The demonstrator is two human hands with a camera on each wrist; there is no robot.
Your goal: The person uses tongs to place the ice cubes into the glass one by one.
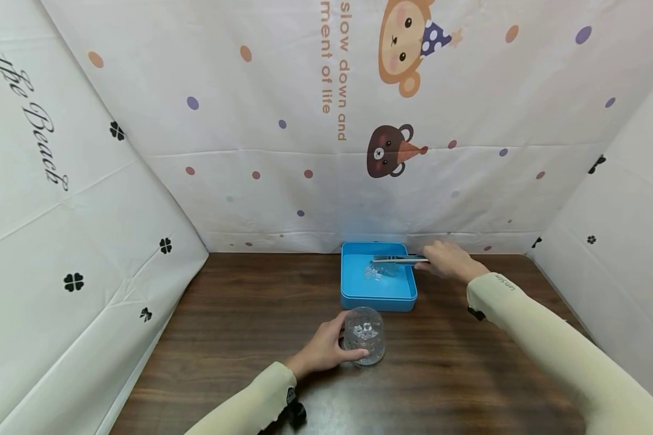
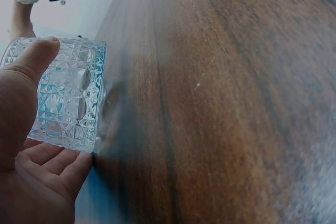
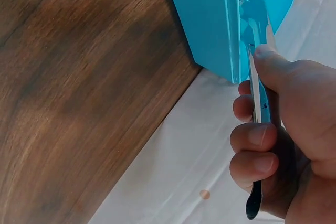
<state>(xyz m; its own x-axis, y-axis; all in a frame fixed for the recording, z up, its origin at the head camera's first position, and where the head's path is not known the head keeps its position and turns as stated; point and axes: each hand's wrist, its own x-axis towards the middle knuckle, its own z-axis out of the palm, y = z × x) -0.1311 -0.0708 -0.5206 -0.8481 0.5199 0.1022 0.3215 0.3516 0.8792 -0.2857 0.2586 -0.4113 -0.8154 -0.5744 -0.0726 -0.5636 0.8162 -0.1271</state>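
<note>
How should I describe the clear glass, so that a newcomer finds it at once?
On the dark wood-grain table, look for the blue tray near the back edge. Just in front of it, the person's left hand grips the clear glass. Unlike the angular tray, it is round and see-through, with a faceted pattern and small clear pieces inside.

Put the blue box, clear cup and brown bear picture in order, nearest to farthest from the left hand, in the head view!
1. Clear cup: held by the left hand.
2. Blue box: beyond the cup.
3. Brown bear picture: on the back cloth.
</note>
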